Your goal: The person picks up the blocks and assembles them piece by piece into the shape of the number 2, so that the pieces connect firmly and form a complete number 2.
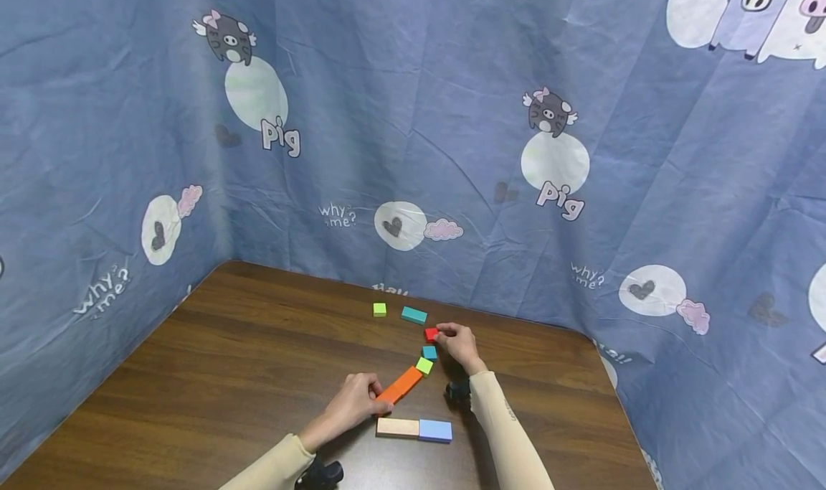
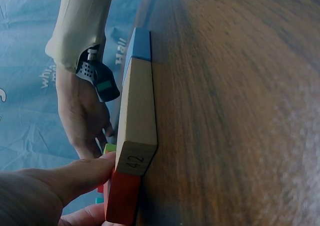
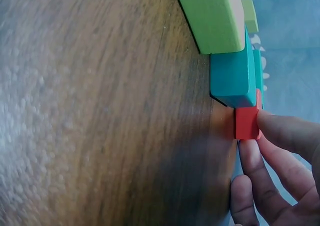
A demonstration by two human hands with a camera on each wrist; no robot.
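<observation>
My right hand (image 1: 459, 345) pinches a small red block (image 1: 431, 335) between thumb and fingers, low on the table. In the right wrist view the red block (image 3: 246, 122) stands just beyond a teal cube (image 3: 232, 78). Closer to me, my left hand (image 1: 353, 402) grips the near one of two orange blocks (image 1: 389, 397), its thumb on the near side. The far orange block (image 1: 409, 379) continues the line to a green cube (image 1: 424, 366), then the small teal cube (image 1: 429, 352). A natural wood block (image 1: 397, 427) and a blue block (image 1: 435, 430) lie end to end near the left hand.
Farther back on the brown wooden table (image 1: 258, 346) lie a lime-green cube (image 1: 379, 309) and a teal rectangular block (image 1: 414, 315). A blue patterned curtain (image 1: 413, 153) hangs behind the table and along its sides. Both wrists carry black devices.
</observation>
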